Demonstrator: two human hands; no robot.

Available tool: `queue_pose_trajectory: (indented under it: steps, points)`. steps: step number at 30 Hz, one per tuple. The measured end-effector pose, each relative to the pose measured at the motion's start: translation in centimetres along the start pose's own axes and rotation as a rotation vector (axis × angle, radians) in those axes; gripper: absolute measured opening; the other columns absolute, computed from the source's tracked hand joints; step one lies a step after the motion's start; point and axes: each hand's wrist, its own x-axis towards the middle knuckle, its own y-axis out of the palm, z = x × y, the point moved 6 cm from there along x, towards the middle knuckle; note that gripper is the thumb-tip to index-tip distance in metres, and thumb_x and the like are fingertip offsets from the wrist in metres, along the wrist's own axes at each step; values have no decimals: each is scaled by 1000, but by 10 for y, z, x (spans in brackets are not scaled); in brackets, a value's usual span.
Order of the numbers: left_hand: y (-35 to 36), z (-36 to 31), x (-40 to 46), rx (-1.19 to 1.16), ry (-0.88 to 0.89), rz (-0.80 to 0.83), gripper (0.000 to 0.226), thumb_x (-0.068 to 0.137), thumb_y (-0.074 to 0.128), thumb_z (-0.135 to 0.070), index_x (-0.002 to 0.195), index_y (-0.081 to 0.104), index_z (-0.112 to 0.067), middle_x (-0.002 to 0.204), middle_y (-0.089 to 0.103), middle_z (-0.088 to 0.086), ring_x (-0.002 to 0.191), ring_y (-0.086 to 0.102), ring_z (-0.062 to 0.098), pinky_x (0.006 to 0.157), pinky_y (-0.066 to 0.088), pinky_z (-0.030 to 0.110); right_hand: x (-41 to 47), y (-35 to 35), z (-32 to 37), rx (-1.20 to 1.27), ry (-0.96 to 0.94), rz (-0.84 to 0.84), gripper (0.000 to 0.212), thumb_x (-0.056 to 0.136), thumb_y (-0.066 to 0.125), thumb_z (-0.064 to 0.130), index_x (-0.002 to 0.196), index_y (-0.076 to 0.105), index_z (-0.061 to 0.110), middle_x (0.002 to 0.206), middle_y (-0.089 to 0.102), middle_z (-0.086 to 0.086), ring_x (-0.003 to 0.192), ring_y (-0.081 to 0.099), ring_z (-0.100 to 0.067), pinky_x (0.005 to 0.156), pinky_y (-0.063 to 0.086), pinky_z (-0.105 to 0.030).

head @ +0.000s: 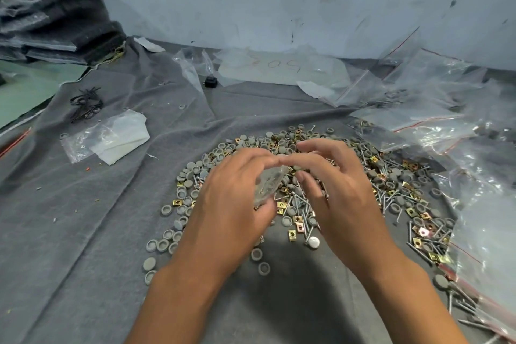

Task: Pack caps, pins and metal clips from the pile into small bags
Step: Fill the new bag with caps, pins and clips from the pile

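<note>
A wide pile (391, 184) of grey round caps, long metal pins and brass-coloured metal clips spreads over the grey cloth (83, 218). Above its middle my left hand (231, 195) grips a small clear bag (268, 181) with some parts inside it. My right hand (335, 184) meets it from the right, its fingertips pinching the bag's upper edge. One white cap (313, 242) lies near my right wrist. Loose grey caps (163, 244) trail off the pile's left side.
Clear zip bags with red strips (418, 109) lie heaped along the right side and back. A small bag with a white sheet (111, 137) lies at the left, black wire ties (85, 105) behind it. Dark foam stacks (55, 14) sit at the back left. A wall closes the back.
</note>
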Motion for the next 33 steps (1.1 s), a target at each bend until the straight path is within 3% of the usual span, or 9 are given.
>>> queue_pose_trajectory:
  steps: [4, 8, 11, 14, 19, 24, 33]
  points:
    - [-13, -9, 1, -110, 70, -128, 49, 76, 73, 0, 115, 70, -29, 111, 65, -19, 95, 64, 4, 88, 51, 22, 1, -13, 1, -17, -26, -36, 12, 98, 65, 17, 108, 72, 19, 124, 58, 0, 114, 56, -21, 96, 43, -25]
    - [-14, -7, 1, -296, -37, -169, 39, 76, 78, -19, 110, 69, -36, 104, 71, -23, 95, 68, 3, 81, 48, 9, 1, -24, 4, 126, -6, -114, 11, 101, 59, 20, 106, 68, 15, 118, 65, 6, 116, 60, -13, 96, 47, -26]
    - [-6, 0, 0, -474, -128, -112, 45, 76, 81, -24, 114, 64, -41, 105, 74, -19, 99, 70, 8, 84, 53, 17, 2, -27, -2, 264, 111, -102, 17, 99, 60, 26, 114, 64, 22, 114, 65, 16, 111, 62, -7, 88, 49, -21]
    - [2, 4, -1, -600, -199, -13, 43, 77, 81, -35, 116, 64, -41, 104, 76, -13, 100, 73, 11, 82, 57, 29, 1, -23, -8, 293, 207, -10, 32, 97, 59, 38, 126, 60, 28, 121, 60, 22, 118, 56, -3, 93, 45, -16]
    - [6, 8, 0, -666, -265, 3, 38, 73, 87, -34, 106, 69, -39, 100, 77, -8, 91, 75, 11, 71, 57, 16, -1, -23, -18, 467, 305, 51, 11, 95, 65, 31, 101, 70, 24, 92, 67, 16, 91, 64, -13, 76, 47, -19]
    - [5, 13, 2, -670, -287, -48, 37, 72, 86, -28, 104, 70, -36, 95, 77, -3, 89, 75, 14, 72, 58, 19, -5, -18, -21, 500, 338, 126, 5, 95, 67, 28, 98, 69, 25, 88, 66, 16, 83, 63, -10, 70, 46, -16]
    - [7, 11, 2, -674, -284, -46, 42, 68, 81, -49, 107, 68, -39, 95, 77, -4, 88, 75, 14, 74, 58, 31, -6, -16, -18, 488, 322, 89, 6, 99, 63, 27, 93, 63, 30, 86, 63, 12, 79, 59, -14, 68, 46, -23]
